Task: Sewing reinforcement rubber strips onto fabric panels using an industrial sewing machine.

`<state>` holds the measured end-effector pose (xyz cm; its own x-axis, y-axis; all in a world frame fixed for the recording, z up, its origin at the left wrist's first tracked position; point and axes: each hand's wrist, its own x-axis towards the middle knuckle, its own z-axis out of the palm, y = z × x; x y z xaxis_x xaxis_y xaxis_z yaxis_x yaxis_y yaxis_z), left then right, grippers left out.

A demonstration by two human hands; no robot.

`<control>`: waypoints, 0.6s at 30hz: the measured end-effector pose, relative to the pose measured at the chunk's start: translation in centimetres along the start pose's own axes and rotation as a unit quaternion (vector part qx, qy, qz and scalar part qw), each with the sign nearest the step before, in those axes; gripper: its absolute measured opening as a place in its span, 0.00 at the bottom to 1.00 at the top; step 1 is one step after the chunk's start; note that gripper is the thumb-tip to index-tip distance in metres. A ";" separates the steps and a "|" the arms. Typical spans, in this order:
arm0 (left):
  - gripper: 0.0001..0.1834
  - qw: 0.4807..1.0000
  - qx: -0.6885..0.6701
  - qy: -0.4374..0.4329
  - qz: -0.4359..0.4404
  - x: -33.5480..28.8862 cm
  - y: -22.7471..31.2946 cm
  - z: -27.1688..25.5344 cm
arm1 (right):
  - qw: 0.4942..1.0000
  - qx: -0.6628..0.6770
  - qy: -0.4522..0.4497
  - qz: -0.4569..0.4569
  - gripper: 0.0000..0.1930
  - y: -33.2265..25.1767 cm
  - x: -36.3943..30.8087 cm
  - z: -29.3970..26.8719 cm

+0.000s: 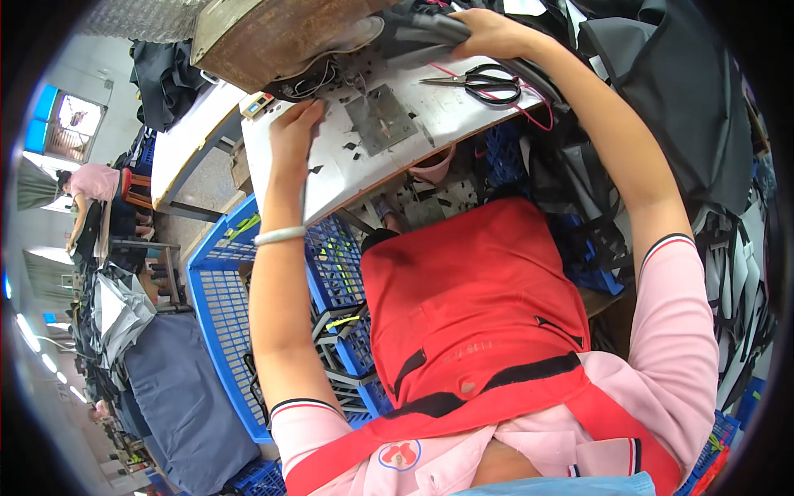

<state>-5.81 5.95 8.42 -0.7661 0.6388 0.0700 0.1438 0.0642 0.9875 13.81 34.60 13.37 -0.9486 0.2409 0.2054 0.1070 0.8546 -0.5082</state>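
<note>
On the left side of the white work table (335, 178), my left hand (296, 132) has its fingers curled beside the worn machine (269, 41). Whatever those fingers hold, if anything, is hidden. My right hand (494, 35) reaches to the far right of the table and grips dark fabric (422, 37), smeared by motion. Black-handled scissors (488, 84) lie below that hand, blades pointing left, with a thin pink cord (542, 122) around them. Between my hands a grey metal plate (382, 120) is set in the tabletop, with small black scraps scattered about.
A blue plastic basket (222, 293) stands left of my red apron (471, 289), holding dark pieces with yellow-green bits. Dark sheets (682, 107) pile up at the right. Another person (95, 182) bends over work at the far left, near a dark blue covered stack (186, 397).
</note>
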 end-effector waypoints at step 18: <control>0.17 0.975 0.212 0.037 0.062 -6.4 -9.7 -1.6 | 0.936 0.243 -0.165 0.196 0.23 -2.4 -26.1 6.7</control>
<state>-3.30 -0.01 -1.39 -0.7678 0.6052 0.2103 0.4714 0.3113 0.8251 36.31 23.18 3.64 -0.9139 0.2684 -0.3044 0.3934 0.4013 -0.8272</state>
